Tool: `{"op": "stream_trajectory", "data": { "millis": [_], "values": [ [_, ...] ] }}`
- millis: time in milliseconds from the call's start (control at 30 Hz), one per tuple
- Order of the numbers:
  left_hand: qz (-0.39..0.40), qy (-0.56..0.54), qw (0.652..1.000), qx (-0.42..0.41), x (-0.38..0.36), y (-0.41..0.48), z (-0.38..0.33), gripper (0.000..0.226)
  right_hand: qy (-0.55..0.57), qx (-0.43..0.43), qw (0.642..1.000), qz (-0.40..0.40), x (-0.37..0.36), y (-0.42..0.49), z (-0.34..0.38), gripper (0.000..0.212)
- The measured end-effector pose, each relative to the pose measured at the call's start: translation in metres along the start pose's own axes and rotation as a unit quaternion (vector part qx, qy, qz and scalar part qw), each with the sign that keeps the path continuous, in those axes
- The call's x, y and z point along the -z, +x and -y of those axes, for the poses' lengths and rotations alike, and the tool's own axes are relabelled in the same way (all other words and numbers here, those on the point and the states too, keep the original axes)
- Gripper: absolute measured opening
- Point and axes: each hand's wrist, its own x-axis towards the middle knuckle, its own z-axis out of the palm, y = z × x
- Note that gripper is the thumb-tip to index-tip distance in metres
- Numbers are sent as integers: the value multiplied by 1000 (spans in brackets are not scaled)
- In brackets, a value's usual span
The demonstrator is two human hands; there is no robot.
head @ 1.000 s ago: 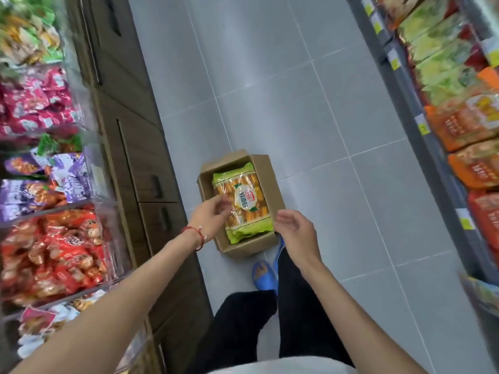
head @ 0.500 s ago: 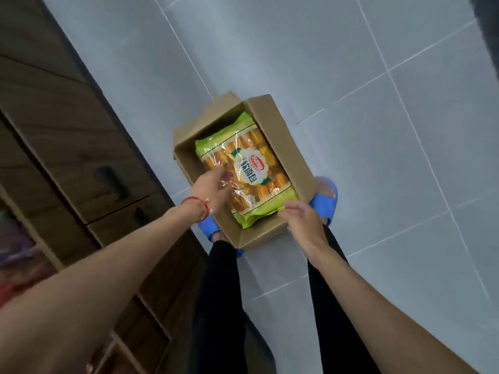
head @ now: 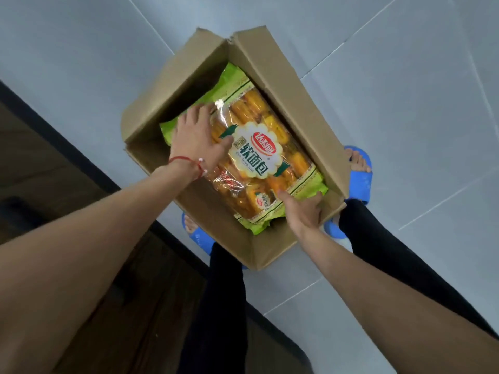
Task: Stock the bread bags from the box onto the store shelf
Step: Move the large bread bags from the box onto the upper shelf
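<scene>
The person is now bending closer to the box (head: 294, 109) at center frame. Both hands, left hand (head: 197, 136) and right hand (head: 303, 211), are flat, spread on the bread bag (head: 259, 157) inside, getting ready to lift.

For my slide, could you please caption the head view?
Both hands, left hand and right hand, rest on the bread bag lying in the open cardboard box on the tiled floor.
</scene>
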Motion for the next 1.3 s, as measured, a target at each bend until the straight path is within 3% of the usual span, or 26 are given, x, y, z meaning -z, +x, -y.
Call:
{"op": "stream_trajectory", "data": {
  "millis": [167, 367, 733, 967, 1133, 1300],
  "values": [
    [51, -12, 998, 35, -10, 40, 11, 95, 71, -80, 994, 21, -25, 15, 4, 118],
    [69, -26, 994, 78, -21, 53, 15, 113, 156, -1, 987, 47, -41, 29, -18, 124],
    [53, -87, 985, 137, 15, 3, 13, 73, 124, 57, 989, 58, -12, -10, -27, 114],
    [27, -137, 976, 169, 71, -66, -11, 77, 115, 83, 988, 66, 31, -73, -26, 107],
    [13, -170, 969, 179, 110, -102, -49, 80, 153, 101, 982, 49, 69, -120, -16, 114],
    [-16, -221, 958, 184, 151, -144, -107, 66, 160, 122, 979, 45, 135, -148, 4, 123]
  ]
}}
